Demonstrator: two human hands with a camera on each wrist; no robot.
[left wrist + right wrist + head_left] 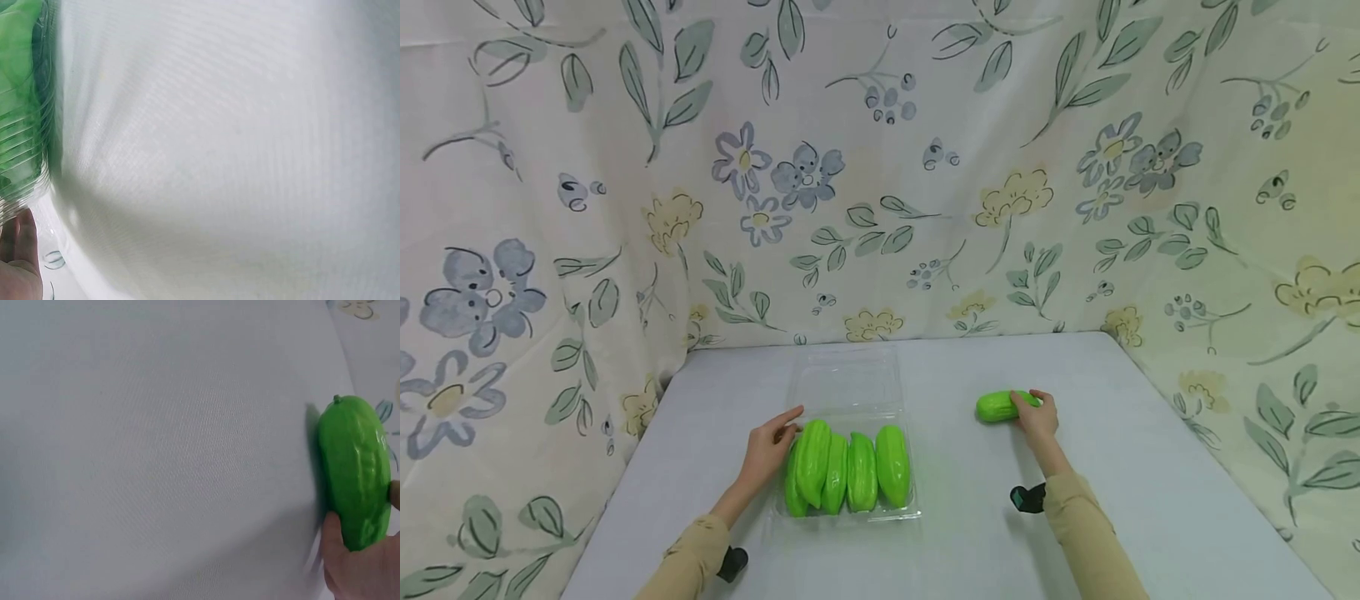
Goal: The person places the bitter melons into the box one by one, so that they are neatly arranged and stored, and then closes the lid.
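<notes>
My right hand (1036, 417) holds a glossy green cucumber (996, 407) at the right of the table. In the right wrist view the thumb and a finger lie on opposite sides of the cucumber (355, 469), and its short stem end points away from the hand. My left hand (767, 446) is at the left edge of a clear plastic clamshell box (891, 514), its fingers reaching along that side. Several similar green cucumbers (862, 475) lie side by side in the box. In the left wrist view the fingers (26, 240) are beside the ribbed wall; the thumb is hidden.
The box's clear lid (846, 379) lies folded back towards the rear of the white table (962, 525). A floral curtain (880, 208) hangs behind the table and along both sides. Dark wrist cameras (1028, 498) stick out below the sleeves.
</notes>
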